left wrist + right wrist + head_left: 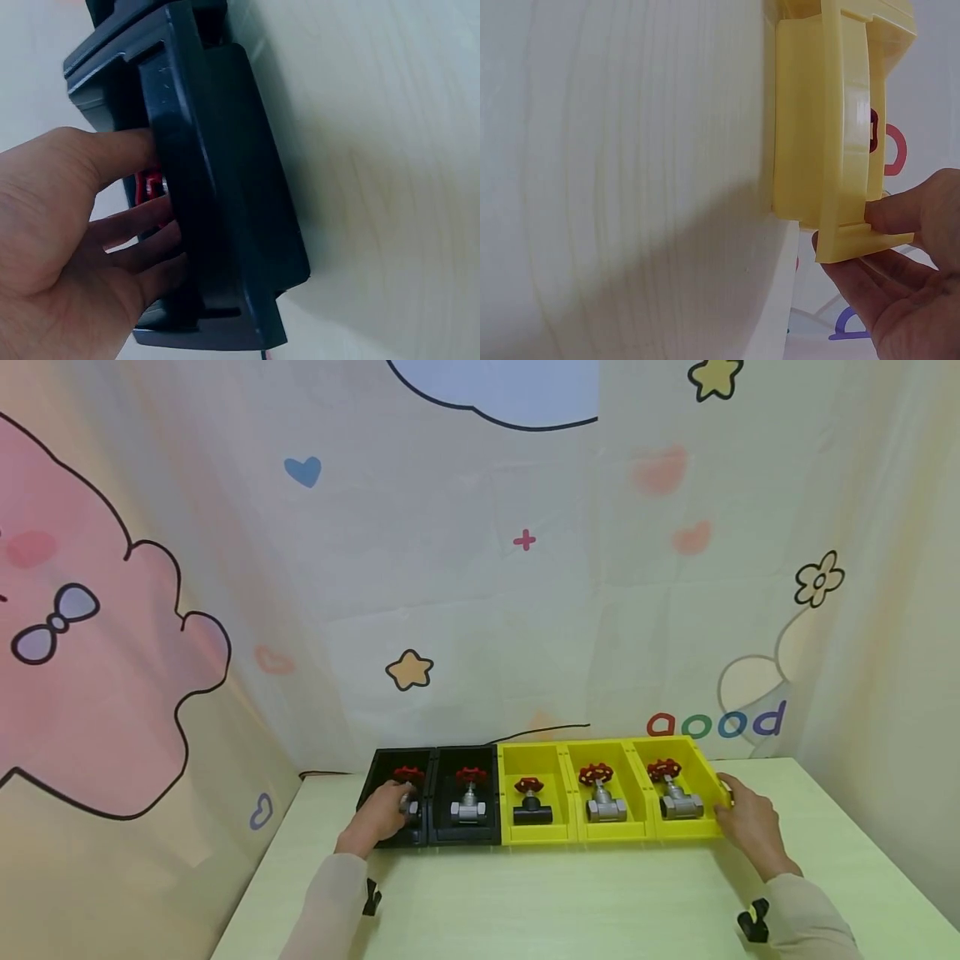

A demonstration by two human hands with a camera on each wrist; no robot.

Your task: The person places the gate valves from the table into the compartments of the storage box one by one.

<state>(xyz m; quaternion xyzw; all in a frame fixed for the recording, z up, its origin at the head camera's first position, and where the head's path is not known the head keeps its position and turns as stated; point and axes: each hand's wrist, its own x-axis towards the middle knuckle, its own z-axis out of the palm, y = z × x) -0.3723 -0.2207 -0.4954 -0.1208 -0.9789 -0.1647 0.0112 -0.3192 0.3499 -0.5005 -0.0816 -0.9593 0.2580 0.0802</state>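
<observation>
My left hand (381,814) reaches into the leftmost black bin (372,766). Its thumb and fingers are bent around a metal valve (411,811) with a red handwheel (408,773); the bin's front wall hides the fingertips in the left wrist view. On the far right, my right hand (752,824) grips the side wall of the end yellow bin (847,150), thumb inside and fingers outside. That bin holds a metal valve (681,803) with a red handwheel.
A second black bin (463,835) holds another red-wheeled metal valve (468,810). Beside it, one yellow bin (536,833) contains a black-bodied valve (532,812) and another a metal valve (606,808). The bins stand in a row on a pale table (555,902), before a printed curtain (487,593).
</observation>
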